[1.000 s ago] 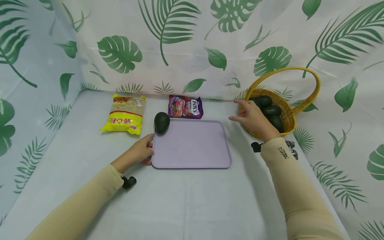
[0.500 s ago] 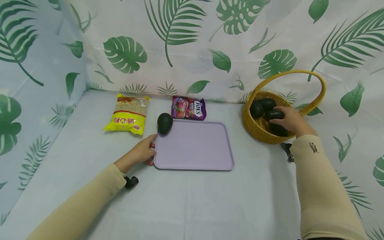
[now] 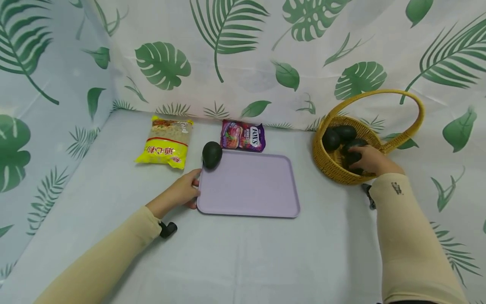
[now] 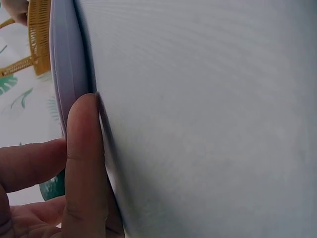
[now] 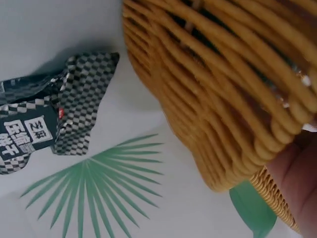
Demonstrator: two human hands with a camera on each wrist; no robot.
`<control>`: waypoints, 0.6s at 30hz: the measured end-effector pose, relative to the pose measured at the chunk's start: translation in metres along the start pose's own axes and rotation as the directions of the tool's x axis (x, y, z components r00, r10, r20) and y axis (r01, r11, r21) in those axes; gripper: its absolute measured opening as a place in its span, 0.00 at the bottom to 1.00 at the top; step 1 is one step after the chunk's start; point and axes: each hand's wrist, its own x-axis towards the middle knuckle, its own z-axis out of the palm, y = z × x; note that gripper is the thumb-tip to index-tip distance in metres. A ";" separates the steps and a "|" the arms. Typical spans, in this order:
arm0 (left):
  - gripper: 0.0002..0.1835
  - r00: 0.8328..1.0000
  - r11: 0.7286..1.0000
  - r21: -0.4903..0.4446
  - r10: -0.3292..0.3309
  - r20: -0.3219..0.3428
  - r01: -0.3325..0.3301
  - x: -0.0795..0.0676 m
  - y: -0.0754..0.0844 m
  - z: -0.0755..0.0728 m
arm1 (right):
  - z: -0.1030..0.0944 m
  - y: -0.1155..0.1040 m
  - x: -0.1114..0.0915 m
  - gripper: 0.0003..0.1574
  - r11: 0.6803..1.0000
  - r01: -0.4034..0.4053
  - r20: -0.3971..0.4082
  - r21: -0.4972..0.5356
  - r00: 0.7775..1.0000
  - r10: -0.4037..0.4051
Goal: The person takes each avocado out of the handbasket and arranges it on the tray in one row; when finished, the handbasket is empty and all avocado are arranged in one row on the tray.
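Note:
A lilac tray [image 3: 248,185] lies on the white table with an avocado [image 3: 212,155] at its upper left corner. My left hand [image 3: 182,190] holds the tray's left edge; the left wrist view shows its fingers [image 4: 85,134] against the tray's rim [image 4: 69,54]. At the right, my right hand [image 3: 372,160] reaches into a yellow wicker basket [image 3: 322,162] and grips one avocado [image 3: 354,146] among several. The basket's woven wall [image 5: 198,99] hides most of this hand in the right wrist view.
A yellow bag of powder [image 3: 167,143] lies left of the tray, and a purple FOX'S candy packet [image 3: 243,136] behind it. A black-and-white checkered packet [image 5: 84,104] lies beside the basket. The basket's tall handle [image 3: 411,126] arches up over its opening. Leaf-print cloth hangs behind.
My right hand has gone from the basket's left rim to inside it and taken hold of an avocado there. My left hand stays at the tray's edge. The head view has shifted slightly.

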 end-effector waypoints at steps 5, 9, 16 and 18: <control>0.42 1.000 1.000 -0.001 0.000 -0.005 0.000 -0.001 0.002 -0.001 | 0.003 -0.003 -0.002 0.53 0.998 -0.040 0.059 0.039 0.998 0.037; 0.42 1.000 1.000 0.004 -0.001 -0.005 0.001 -0.001 0.002 -0.001 | 0.007 -0.003 -0.003 0.57 0.997 -0.060 0.068 0.051 0.996 0.056; 0.42 1.000 1.000 -0.004 -0.001 -0.003 0.001 -0.001 0.001 -0.001 | 0.012 0.001 -0.001 0.58 0.995 -0.079 0.058 0.067 0.996 0.075; 0.42 1.000 1.000 -0.004 -0.001 -0.003 0.001 -0.001 0.001 -0.001 | 0.012 0.002 -0.001 0.59 0.994 -0.080 0.049 0.077 0.996 0.076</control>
